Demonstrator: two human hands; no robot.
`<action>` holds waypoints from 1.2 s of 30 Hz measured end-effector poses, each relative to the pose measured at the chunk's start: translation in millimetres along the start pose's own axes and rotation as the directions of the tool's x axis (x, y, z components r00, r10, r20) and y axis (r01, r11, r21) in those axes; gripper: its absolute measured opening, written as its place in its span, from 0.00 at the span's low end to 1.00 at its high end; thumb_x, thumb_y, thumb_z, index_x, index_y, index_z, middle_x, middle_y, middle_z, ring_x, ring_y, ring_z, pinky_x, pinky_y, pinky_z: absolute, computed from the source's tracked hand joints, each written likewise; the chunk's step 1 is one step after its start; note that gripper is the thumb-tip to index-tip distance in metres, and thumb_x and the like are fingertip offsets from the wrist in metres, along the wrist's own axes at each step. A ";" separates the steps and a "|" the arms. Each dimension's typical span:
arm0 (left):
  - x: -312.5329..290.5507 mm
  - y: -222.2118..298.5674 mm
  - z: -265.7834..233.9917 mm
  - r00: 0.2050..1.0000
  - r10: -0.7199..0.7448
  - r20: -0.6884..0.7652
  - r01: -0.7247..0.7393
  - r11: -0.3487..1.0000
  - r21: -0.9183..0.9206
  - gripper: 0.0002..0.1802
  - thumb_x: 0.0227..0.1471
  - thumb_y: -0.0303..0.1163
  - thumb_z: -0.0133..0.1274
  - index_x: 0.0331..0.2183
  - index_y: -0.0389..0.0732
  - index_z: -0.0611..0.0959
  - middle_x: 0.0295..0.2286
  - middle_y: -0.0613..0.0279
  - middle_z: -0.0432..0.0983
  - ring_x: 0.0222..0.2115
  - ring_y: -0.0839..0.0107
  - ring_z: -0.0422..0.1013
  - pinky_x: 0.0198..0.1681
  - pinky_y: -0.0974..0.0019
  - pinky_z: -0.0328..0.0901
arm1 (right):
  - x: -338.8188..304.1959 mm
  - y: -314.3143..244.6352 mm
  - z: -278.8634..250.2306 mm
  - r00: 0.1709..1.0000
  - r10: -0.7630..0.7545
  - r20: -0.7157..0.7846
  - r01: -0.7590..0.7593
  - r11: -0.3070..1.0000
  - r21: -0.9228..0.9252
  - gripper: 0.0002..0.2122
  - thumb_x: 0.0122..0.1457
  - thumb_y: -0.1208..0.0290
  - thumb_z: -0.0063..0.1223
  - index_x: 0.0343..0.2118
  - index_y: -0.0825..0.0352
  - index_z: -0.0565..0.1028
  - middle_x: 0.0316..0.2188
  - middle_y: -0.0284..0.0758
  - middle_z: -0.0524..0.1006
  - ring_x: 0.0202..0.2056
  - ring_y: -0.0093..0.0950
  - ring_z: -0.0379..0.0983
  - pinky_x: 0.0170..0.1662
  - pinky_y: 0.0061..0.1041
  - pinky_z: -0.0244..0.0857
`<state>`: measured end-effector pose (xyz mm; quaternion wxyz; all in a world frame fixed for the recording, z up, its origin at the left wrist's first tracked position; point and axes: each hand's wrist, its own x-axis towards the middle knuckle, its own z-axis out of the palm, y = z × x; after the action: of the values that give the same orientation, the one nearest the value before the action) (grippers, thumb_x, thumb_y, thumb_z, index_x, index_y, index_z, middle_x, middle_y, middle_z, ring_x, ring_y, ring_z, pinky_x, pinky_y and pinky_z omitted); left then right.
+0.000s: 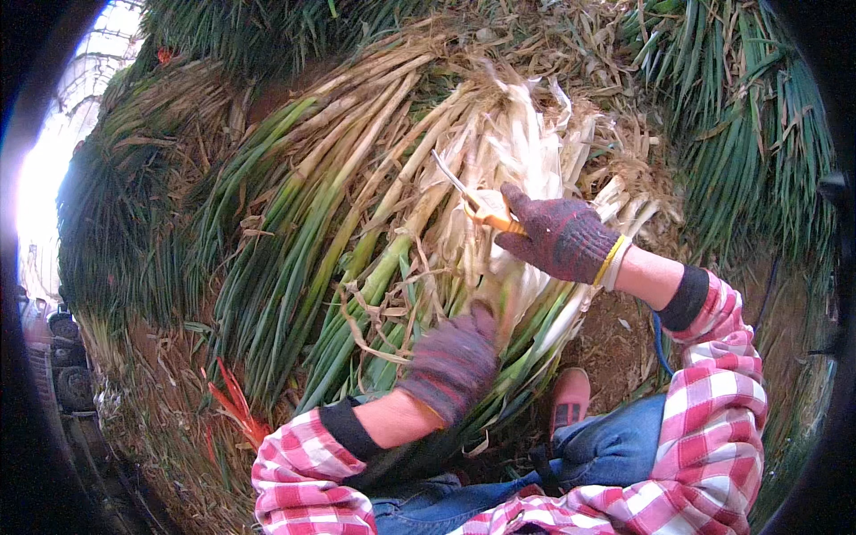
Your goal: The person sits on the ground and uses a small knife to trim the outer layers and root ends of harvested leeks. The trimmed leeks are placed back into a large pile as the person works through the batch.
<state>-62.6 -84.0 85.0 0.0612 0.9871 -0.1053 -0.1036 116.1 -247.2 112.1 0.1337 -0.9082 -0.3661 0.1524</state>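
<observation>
My right hand (560, 234), in a dark knit glove with a yellow cuff edge, is closed round a small knife (486, 210) with a yellow-orange handle. Its narrow blade points up and to the left, over the pale ends of a pile of long green onions (392, 259). Lower and to the left, my left hand (453, 366), in the same kind of glove and slightly blurred, is closed on green onion stalks (508, 308) in front of me. Their white ends and loose papery skins (526, 143) lie beneath the knife and right wrist. The left fingertips are partly hidden.
More green onions are heaped at the far right (749, 116), the left (125, 232) and along the back. Dry husks (597, 53) litter the soil. A red-orange strip (236, 406) lies at the lower left. My pink shoe (571, 399) stands beside the pile.
</observation>
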 end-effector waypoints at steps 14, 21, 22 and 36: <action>39.5 -183.9 38.1 0.796 -0.574 0.192 0.600 0.790 -0.128 0.47 0.48 0.59 0.58 0.61 0.39 0.68 0.57 0.38 0.68 0.58 0.43 0.66 0.61 0.51 0.62 | -7.4 5.0 34.1 0.983 0.058 0.174 -0.064 0.998 0.029 0.33 0.65 0.51 0.48 0.61 0.76 0.60 0.28 0.51 0.80 0.31 0.51 0.79 0.35 0.49 0.72; 38.9 -193.8 57.6 0.787 -0.507 0.352 0.601 0.760 -0.249 0.40 0.42 0.59 0.63 0.49 0.38 0.82 0.45 0.40 0.79 0.49 0.45 0.75 0.54 0.51 0.68 | -8.0 5.4 35.6 0.982 0.060 0.177 -0.068 0.997 0.042 0.31 0.65 0.50 0.48 0.57 0.75 0.64 0.27 0.52 0.80 0.31 0.52 0.79 0.35 0.49 0.71; 39.7 -194.7 54.6 0.798 -0.498 0.339 0.589 0.764 -0.263 0.38 0.41 0.57 0.64 0.46 0.38 0.83 0.43 0.40 0.80 0.47 0.45 0.76 0.52 0.51 0.69 | -7.6 6.1 35.6 0.985 0.053 0.167 -0.060 0.998 0.035 0.30 0.65 0.50 0.48 0.56 0.75 0.64 0.27 0.52 0.80 0.31 0.52 0.79 0.35 0.49 0.71; 40.0 -186.6 19.0 0.919 -0.309 0.244 0.392 0.765 -0.511 0.33 0.42 0.54 0.67 0.46 0.42 0.84 0.39 0.50 0.83 0.40 0.54 0.78 0.46 0.57 0.70 | -20.7 -36.3 28.3 0.929 -0.346 0.130 0.315 0.926 0.208 0.29 0.64 0.51 0.52 0.56 0.73 0.63 0.23 0.51 0.78 0.28 0.53 0.77 0.31 0.49 0.69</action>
<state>7.9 86.4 32.2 0.3139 0.9191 0.1114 -0.2105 68.6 -232.9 102.7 0.2103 -0.8013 -0.5084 0.2350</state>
